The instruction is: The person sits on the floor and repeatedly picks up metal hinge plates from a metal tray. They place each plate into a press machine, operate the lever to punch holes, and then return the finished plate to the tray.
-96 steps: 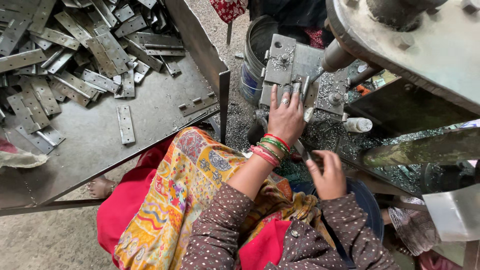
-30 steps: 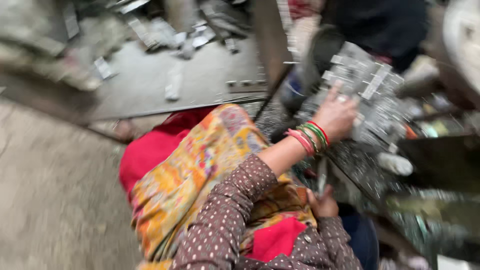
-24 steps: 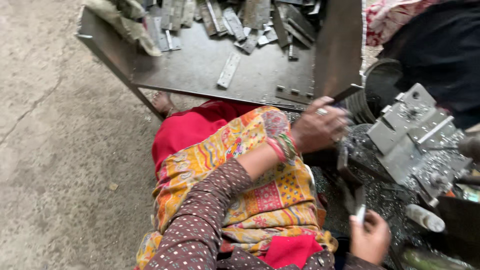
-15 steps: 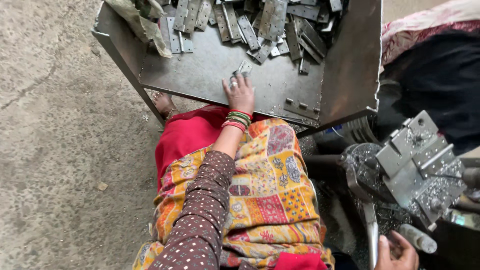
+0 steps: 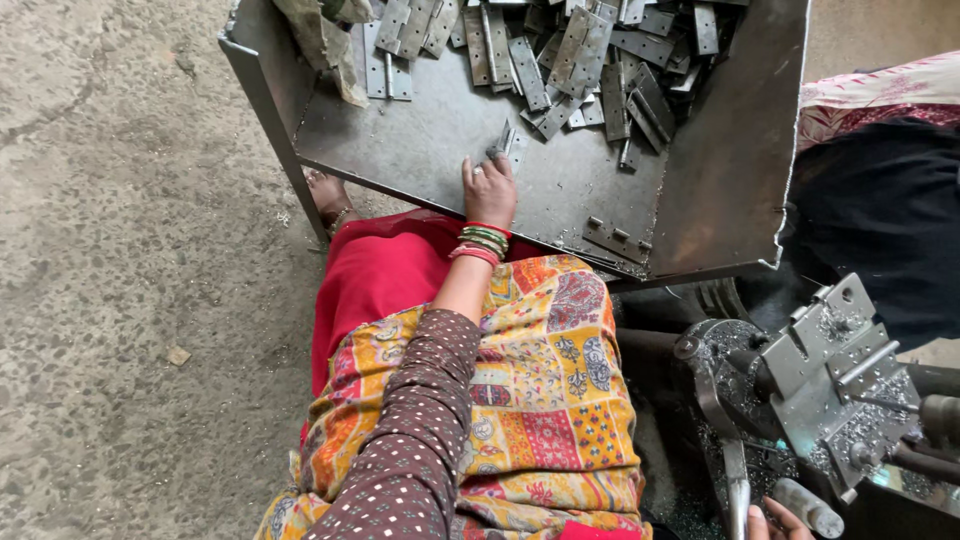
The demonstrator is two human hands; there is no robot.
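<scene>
Left hand (image 5: 489, 190) grasps hinge (image 5: 503, 141) | tray (image 5: 420, 150): hinge pile (image 5: 580, 55)

A grey metal tray (image 5: 430, 150) with raised side walls serves as the surface, bearing a heap of flat metal hinges (image 5: 560, 55) along its far side, one hinge (image 5: 502, 142) lying apart nearer the middle, and a crumpled cloth (image 5: 325, 40) at its left corner, above the concrete floor (image 5: 120, 270).

Left hand (image 5: 489, 190) on a hinge plate (image 5: 503, 141) in the metal tray (image 5: 420, 150)
</scene>
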